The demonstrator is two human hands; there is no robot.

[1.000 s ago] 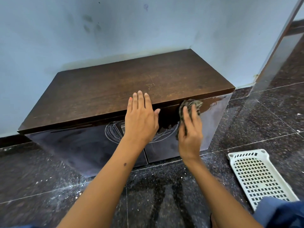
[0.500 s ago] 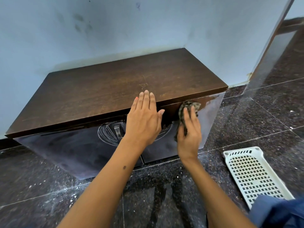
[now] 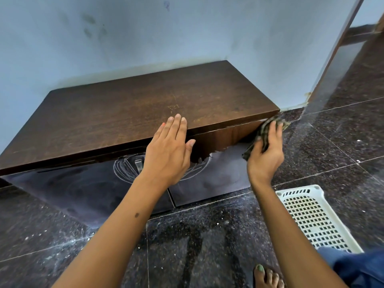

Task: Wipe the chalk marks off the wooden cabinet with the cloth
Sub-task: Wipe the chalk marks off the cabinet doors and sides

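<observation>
A low wooden cabinet (image 3: pixel 116 119) stands against a pale blue wall (image 3: pixel 187 34), on a dark speckled stone floor (image 3: pixel 207 246). The left hand (image 3: pixel 169 150) lies flat on the front edge of the cabinet's top, fingers straight and close together, thumb out to the side over the front face. The right hand (image 3: pixel 266 150) grips a dark checked cloth (image 3: pixel 264 134) – fingers curled round it, the cloth bunched in the palm – and holds it against the upper right corner of the cabinet's front, just under the top's overhang.

Chalk marks (image 3: pixel 124 169) cover much of the front doors: a grey-white haze with looping oval lines near the middle, partly hidden behind the left wrist. A strip along the top of the right door, between the two hands, shows bare brown wood with a ragged lower edge where the chalk begins. A small metal handle (image 3: pixel 138 165) shows on the left door.

To the right on the floor lies a white perforated plastic basket (image 3: pixel 311 217), near the right forearm. A bare foot (image 3: pixel 268 276) and blue fabric (image 3: pixel 361 267) show at the lower edge.
</observation>
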